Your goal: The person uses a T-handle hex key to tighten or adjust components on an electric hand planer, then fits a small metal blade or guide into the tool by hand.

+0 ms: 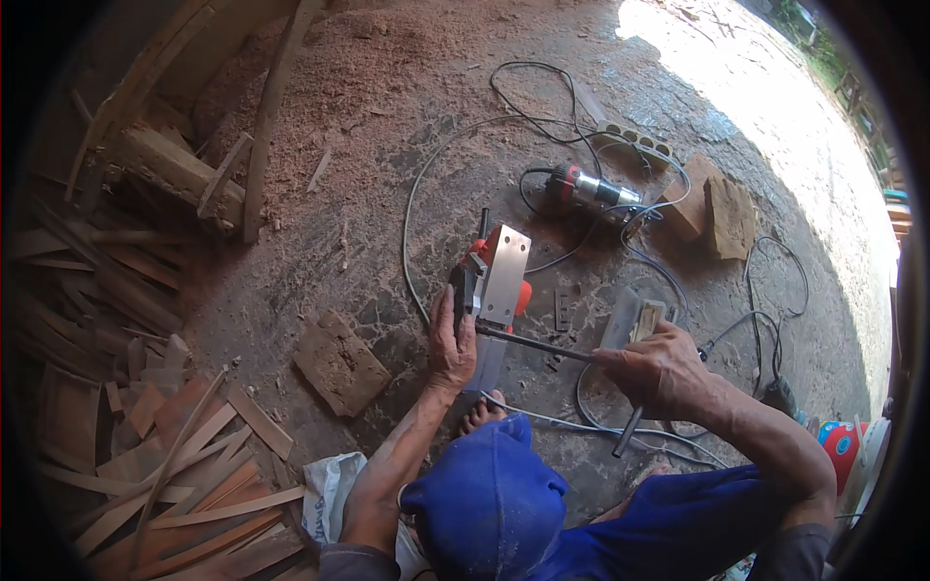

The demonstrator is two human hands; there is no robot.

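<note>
An electric planer (504, 276) with orange-red parts rests on the ground, its bare metal sole turned up toward me. My left hand (452, 344) grips its side, with the fingers laid along the body. My right hand (659, 368) is closed in a fist round the crossbar of a dark T-handle wrench (538, 343). The wrench's long shaft reaches left to the planer beside my left fingertips. Its exact contact with the planer is too small to make out. A small dark slotted metal piece (562, 312) lies right of the planer.
Scrap wood (194, 455) is heaped at left, sawdust (378, 68) beyond. A wood block (341, 363) lies left of my arm. A red-and-silver corded power tool (591, 189), loose cables (412, 242), a holed block (635, 142) and a wood chunk (728, 218) lie farther off. My bare foot (481, 413) is near the planer.
</note>
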